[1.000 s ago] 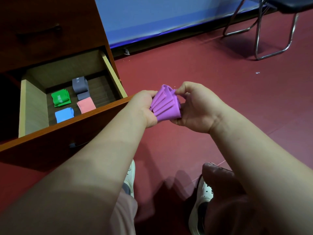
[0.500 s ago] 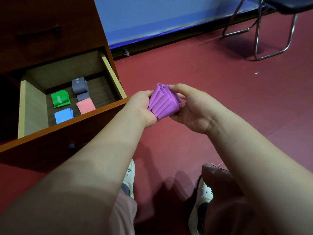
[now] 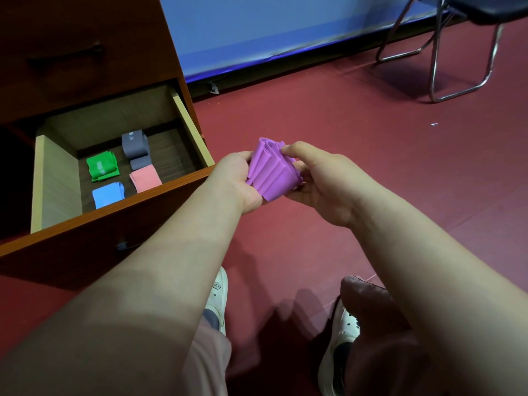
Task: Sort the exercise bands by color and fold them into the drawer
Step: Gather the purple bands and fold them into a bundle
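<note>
Left hand (image 3: 237,178): grasping the left side of the purple band (image 3: 271,172), with the fingers curled behind it and out of sight.

Right hand (image 3: 323,181): grasping the right side of the same band. The thumb presses on its top edge and the fingers wrap beneath.

Purple band: bunched into several upright pleats and held between my two hands in the air above the red floor (image 3: 357,132). It is outside the drawer, just right of the drawer's near right corner.

Drawer (image 3: 190,130): pulled open from the wooden cabinet (image 3: 85,47) on the left. Four folded bands lie on its bottom.
- The green band (image 3: 102,166) is at the far left.
- The grey band (image 3: 135,145) is at the far right, with small white print that is too small to read.
- The blue band (image 3: 108,194) is at the near left, apart from the green one.
- The pink band (image 3: 145,178) is at the near right, touching the near end of the grey one.

Near edge of the scene: my two white shoes, the left shoe (image 3: 218,292) and the right shoe (image 3: 340,338), are on the floor below my forearms.

Far right: a chair (image 3: 433,67) with metal legs and a dark seat.

Far side: a blue wall (image 3: 257,24) meets the floor.
</note>
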A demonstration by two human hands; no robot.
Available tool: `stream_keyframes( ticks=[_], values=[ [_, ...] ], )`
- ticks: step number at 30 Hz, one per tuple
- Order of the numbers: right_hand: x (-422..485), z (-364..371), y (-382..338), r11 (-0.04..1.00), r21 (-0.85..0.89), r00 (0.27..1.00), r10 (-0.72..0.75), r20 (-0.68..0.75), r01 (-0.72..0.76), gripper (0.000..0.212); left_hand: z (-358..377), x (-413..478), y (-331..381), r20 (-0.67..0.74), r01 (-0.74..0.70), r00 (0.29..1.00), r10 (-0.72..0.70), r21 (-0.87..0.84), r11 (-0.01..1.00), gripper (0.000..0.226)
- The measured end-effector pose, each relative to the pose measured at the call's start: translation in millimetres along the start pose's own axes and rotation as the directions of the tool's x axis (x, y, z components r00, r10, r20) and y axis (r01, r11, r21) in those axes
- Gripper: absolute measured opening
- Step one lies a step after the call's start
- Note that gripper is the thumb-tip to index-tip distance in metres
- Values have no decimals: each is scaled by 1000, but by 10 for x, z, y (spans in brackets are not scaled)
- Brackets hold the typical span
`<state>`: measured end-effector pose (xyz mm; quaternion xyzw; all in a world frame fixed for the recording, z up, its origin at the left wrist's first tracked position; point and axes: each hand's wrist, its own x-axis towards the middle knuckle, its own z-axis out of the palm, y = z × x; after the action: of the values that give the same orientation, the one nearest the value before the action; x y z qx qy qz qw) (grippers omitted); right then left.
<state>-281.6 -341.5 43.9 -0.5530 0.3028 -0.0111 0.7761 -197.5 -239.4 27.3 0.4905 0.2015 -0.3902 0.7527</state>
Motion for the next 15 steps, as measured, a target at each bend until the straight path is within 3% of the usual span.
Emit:
stream_keyframes(
  ticks=[5, 15],
  values=[
    [-18, -4, 4, 999, -28, 999, -46, -25, 46, 13, -4, 23, 7, -26, -21, 999, 21, 14, 1000, 25],
    [27, -23, 22, 993, -105, 987, -63, -151, 47, 18, 17, -27, 11, -70, -44, 996, 56, 164, 985, 18]
  ],
)
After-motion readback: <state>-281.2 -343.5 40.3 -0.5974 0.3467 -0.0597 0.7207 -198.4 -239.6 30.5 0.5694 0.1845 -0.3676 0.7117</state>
